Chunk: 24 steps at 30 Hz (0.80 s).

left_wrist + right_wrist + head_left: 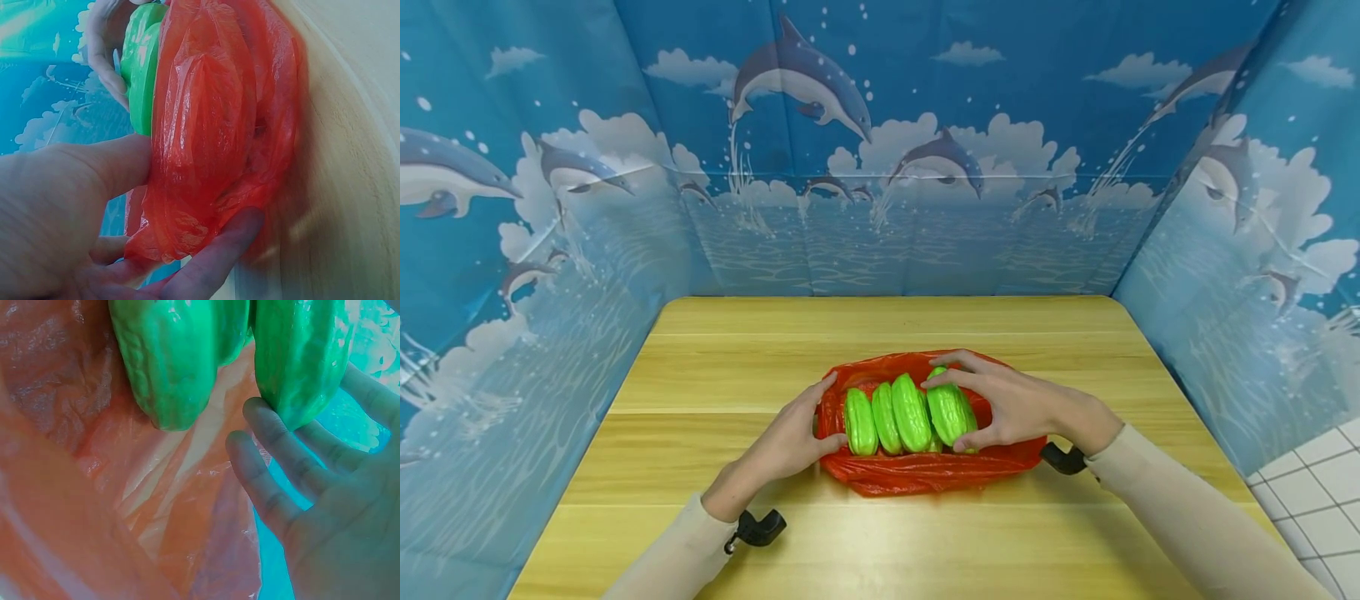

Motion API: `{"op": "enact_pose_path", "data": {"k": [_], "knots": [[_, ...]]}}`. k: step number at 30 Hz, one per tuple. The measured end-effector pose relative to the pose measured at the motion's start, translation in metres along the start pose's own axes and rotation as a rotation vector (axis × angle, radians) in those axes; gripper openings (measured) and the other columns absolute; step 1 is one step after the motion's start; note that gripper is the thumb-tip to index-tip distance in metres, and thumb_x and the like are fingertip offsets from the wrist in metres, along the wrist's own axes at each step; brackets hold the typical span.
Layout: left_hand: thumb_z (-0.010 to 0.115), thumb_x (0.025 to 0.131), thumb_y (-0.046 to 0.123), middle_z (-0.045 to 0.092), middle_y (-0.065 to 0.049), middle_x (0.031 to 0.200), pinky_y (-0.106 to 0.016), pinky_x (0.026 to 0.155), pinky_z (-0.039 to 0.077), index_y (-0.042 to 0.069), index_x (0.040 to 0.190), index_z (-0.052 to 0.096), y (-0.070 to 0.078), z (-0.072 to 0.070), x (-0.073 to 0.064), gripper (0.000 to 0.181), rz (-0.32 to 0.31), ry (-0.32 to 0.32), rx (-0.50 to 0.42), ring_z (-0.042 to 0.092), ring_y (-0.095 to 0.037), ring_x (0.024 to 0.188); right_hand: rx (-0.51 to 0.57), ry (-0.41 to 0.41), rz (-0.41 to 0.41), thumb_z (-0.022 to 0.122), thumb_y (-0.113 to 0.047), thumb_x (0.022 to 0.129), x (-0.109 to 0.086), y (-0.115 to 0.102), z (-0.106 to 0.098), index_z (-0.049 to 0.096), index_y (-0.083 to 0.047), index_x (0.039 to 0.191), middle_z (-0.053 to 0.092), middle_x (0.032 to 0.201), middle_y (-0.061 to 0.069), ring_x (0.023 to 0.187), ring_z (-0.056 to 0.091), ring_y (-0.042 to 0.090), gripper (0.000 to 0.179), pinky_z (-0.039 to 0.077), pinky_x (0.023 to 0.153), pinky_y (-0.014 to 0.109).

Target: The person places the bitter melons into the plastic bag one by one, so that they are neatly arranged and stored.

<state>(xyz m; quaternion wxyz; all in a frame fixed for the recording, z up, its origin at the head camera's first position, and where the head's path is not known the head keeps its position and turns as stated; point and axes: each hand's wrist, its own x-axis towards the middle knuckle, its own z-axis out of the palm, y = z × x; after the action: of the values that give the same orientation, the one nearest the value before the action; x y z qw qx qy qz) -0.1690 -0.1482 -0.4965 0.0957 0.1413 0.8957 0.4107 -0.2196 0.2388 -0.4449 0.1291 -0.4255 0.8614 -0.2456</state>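
An opened red plastic bag (910,478) lies on the table, with several bright green, bumpy bitter melons (912,413) standing side by side in it. My left hand (786,437) grips the bag's left end, thumb on the near side; the left wrist view shows the fingers curled around the red film (206,125). Over the right part of the bag, my right hand (1017,404) holds the rightmost bitter melon (949,413) lengthwise, thumb at its near end and fingers at its far end. In the right wrist view, fingertips (262,415) lie at a melon's tip.
The light wooden table (700,350) has rounded far corners. A blue dolphin-print curtain (925,242) surrounds it at the back and sides. Black wrist mounts (760,527) sit on both forearms. White floor tiles (1322,467) show at the right.
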Motion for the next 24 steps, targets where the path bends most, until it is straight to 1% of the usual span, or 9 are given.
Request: {"op": "enact_pose_path", "data": {"k": [6, 15, 19, 24], "knots": [[0.09, 0.103, 0.02, 0.039, -0.022, 0.188, -0.07, 0.14, 0.04, 0.01, 0.185, 0.031, -0.0006, 0.0005, 0.0004, 0.102, -0.012, -0.003, 0.0, 0.042, -0.049, 0.173, -0.003, -0.003, -0.004, 0.092, -0.053, 0.101, 0.0002, 0.0017, 0.0016, 0.061, -0.022, 0.169, 0.042, 0.183, 0.017, 0.161, 0.054, 0.043, 0.081, 0.052, 0.126, 0.073], [0.091, 0.102, 0.02, 0.039, -0.022, 0.188, -0.069, 0.141, 0.039, 0.01, 0.185, 0.032, -0.0012, 0.0003, 0.0015, 0.102, -0.009, -0.002, -0.003, 0.041, -0.049, 0.174, -0.006, -0.026, 0.009, 0.089, -0.056, 0.102, 0.0005, 0.0051, 0.0049, 0.058, -0.028, 0.171, 0.041, 0.183, 0.014, 0.162, 0.053, 0.042, 0.08, 0.052, 0.126, 0.074], [0.09, 0.103, 0.021, 0.039, -0.021, 0.189, -0.068, 0.141, 0.039, 0.01, 0.185, 0.032, -0.0022, 0.0007, 0.0016, 0.101, -0.009, -0.003, -0.001, 0.041, -0.048, 0.174, -0.012, -0.03, 0.011, 0.088, -0.057, 0.103, 0.0007, 0.0067, 0.0059, 0.058, -0.029, 0.171, 0.041, 0.182, 0.015, 0.161, 0.054, 0.042, 0.08, 0.052, 0.125, 0.075], [0.09, 0.103, 0.023, 0.041, -0.023, 0.187, -0.071, 0.139, 0.039, 0.009, 0.185, 0.032, -0.0037, 0.0009, 0.0017, 0.101, -0.003, 0.002, 0.003, 0.042, -0.05, 0.173, -0.019, -0.027, 0.017, 0.089, -0.057, 0.101, 0.0005, 0.0072, 0.0066, 0.058, -0.028, 0.171, 0.042, 0.182, 0.016, 0.161, 0.053, 0.043, 0.082, 0.051, 0.125, 0.076]]}}
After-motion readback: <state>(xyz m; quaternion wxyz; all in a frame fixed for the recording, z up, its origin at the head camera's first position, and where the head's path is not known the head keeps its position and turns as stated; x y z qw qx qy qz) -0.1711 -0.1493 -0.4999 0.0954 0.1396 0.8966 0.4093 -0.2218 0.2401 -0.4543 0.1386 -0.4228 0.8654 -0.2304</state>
